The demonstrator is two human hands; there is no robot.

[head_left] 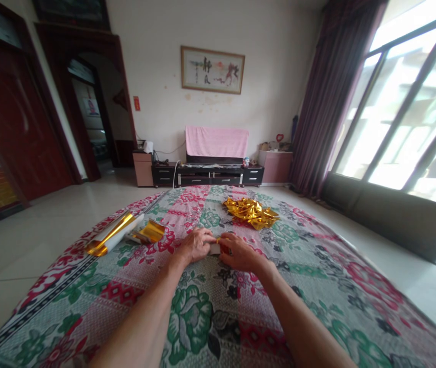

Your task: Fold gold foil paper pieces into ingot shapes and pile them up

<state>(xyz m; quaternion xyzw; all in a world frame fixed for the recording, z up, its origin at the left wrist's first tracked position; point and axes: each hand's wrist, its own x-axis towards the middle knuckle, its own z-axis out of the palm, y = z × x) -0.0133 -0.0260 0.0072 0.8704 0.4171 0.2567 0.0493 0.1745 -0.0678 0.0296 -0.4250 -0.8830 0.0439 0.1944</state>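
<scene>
Two hands meet on cloth [198,319] | left hand [194,245] and right hand [241,254] both pinch small paper [215,249] lying between them, equally near | gold pile [251,212] behind | foil roll [111,235] left

The flowered quilt [210,317] bears a heap of folded gold foil [251,212] at one o'clock, flat gold sheets [120,232] at ten o'clock, and a small piece [215,249] at centre.
</scene>
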